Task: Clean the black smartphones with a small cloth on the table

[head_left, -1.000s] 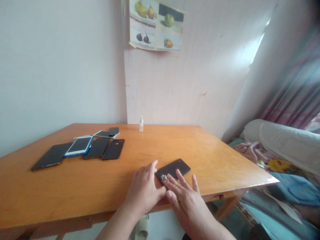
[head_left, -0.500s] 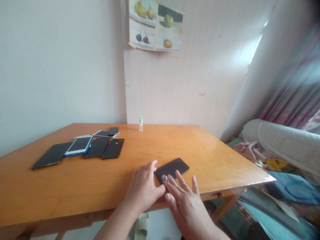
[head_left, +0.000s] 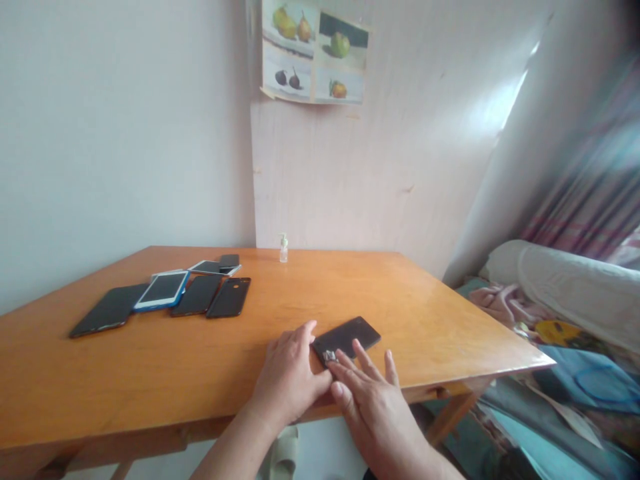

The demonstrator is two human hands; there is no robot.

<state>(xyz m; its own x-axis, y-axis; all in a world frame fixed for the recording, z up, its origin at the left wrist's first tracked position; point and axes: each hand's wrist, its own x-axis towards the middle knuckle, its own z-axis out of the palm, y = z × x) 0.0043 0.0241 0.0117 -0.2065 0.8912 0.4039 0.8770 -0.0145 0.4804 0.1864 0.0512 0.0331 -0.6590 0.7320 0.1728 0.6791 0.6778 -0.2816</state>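
Observation:
A dark smartphone (head_left: 347, 337) lies flat on the wooden table near its front edge, slanting away to the right. My left hand (head_left: 287, 370) grips its left end, with the index finger at the far side and the thumb at the near corner. On that same end sits a small silvery, crumpled-looking patch (head_left: 329, 357); whether it is a loose piece or part of the phone I cannot tell. My right hand (head_left: 377, 400) reaches over the near edge with fingers stretched and spread. Its index and middle fingertips are at the patch and the phone's surface.
Several phones and tablets lie grouped at the table's left, among them a blue-edged white tablet (head_left: 163, 291) and a black phone (head_left: 229, 297). A small pump bottle (head_left: 283, 249) stands by the back edge. Right of the table (head_left: 425, 300) are piled fabrics and bedding (head_left: 565, 280).
The whole view has shifted slightly, so everything sits a little further right. Both hands keep nearly the same pose at the phone.

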